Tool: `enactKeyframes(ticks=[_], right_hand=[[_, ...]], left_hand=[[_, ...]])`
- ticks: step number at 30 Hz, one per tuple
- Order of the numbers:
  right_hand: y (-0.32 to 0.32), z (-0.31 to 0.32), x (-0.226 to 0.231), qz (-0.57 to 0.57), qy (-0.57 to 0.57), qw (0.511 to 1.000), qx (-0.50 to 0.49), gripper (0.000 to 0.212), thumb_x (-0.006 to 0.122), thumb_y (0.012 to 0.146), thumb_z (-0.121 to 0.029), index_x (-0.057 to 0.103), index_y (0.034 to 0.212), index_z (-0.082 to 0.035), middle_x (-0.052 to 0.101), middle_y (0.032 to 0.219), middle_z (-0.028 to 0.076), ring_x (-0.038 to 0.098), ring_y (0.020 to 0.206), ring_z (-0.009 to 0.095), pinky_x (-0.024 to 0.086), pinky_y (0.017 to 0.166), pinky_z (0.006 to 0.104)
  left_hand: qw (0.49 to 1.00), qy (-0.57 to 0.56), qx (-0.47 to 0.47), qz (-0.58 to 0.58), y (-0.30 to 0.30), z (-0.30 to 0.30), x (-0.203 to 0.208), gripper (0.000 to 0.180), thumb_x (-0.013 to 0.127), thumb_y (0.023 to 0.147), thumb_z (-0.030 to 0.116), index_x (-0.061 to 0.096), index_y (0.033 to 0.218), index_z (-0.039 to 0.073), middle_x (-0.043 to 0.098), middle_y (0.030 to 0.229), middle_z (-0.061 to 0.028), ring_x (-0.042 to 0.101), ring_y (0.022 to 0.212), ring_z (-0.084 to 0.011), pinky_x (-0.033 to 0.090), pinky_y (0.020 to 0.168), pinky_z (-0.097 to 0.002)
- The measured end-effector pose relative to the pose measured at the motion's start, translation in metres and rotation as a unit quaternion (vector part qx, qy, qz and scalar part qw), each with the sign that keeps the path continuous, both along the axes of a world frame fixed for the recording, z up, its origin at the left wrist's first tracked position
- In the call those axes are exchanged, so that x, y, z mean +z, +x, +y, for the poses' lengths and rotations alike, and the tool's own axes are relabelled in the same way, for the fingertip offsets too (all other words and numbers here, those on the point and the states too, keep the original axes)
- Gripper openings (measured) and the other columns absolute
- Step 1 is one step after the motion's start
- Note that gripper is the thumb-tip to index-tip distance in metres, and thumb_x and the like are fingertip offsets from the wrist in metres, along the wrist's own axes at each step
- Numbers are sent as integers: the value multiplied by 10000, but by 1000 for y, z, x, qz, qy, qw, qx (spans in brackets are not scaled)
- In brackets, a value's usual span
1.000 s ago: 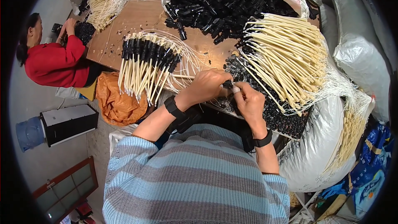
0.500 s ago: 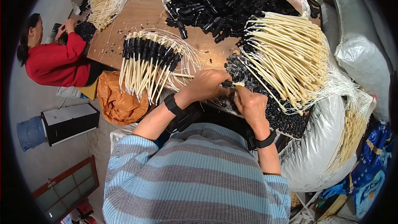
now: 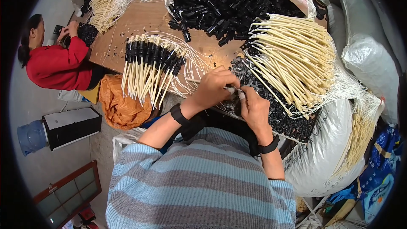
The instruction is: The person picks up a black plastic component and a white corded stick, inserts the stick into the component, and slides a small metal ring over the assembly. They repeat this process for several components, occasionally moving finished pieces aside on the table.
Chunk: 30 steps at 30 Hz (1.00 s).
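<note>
Near the table's front edge my two hands meet, fingertips almost touching. My left hand [image 3: 214, 87] is closed round a thin cream tube [image 3: 193, 80], whose end sticks out to the left of the fist. A small pale tip [image 3: 231, 89] shows at its fingers on the other side. My right hand [image 3: 255, 108] is pinched close by it, with a whitish band on one finger; what its fingers hold is hidden. Left of my hands lies a row of cream tubes fitted with black sleeves [image 3: 148, 55] and trailing white strings. Small black pieces [image 3: 286, 118] lie heaped beneath and beside my right hand.
A big pile of cream tubes [image 3: 296, 59] lies at the right, and black fittings [image 3: 233, 4] spill from a white sack behind. White sacks [image 3: 326, 148] crowd the right side. Far left, a person in red [image 3: 59, 65] works at the wooden table [image 3: 144, 15]. An orange bag [image 3: 123, 99] sits below.
My hands have come closer together and the left one has turned. The black and cream parts seen between the fingers are now covered; only a pale tip shows.
</note>
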State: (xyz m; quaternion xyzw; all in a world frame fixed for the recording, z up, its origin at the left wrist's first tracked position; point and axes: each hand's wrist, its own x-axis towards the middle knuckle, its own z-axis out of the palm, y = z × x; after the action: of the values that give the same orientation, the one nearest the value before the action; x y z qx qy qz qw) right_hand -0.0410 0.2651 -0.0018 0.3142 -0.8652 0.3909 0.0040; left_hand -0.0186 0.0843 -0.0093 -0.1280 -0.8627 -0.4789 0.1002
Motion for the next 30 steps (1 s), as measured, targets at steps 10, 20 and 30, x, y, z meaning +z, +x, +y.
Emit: enactKeyframes(ticks=[10, 20, 30], right_hand=[[7, 3, -15, -128, -58, 988, -57, 114, 617, 863, -128, 680, 925, -57, 590, 595, 144, 601, 513, 299, 455, 506, 354], [-2, 22, -24, -245, -99, 955, -137, 104, 638, 849, -110, 677, 903, -31, 480, 543, 30, 424, 506, 79, 377, 495, 265], [-12, -1, -28, -295, -102, 940, -139, 71, 607, 884, -57, 654, 859, -10, 413, 562, -92, 330, 521, 7, 266, 475, 215]], left_hand=[[999, 5, 13, 36, -5, -7, -7, 167, 637, 703, -21, 647, 855, 47, 629, 818, -59, 595, 736, -240, 481, 702, -335], [991, -19, 123, -55, -35, -34, -51, 198, 642, 714, -82, 674, 889, 4, 696, 832, -77, 645, 699, -139, 495, 609, -260], [953, 245, 101, -146, -12, 5, -30, 338, 619, 724, -92, 689, 1037, 17, 710, 864, -31, 623, 731, -34, 512, 645, -185]])
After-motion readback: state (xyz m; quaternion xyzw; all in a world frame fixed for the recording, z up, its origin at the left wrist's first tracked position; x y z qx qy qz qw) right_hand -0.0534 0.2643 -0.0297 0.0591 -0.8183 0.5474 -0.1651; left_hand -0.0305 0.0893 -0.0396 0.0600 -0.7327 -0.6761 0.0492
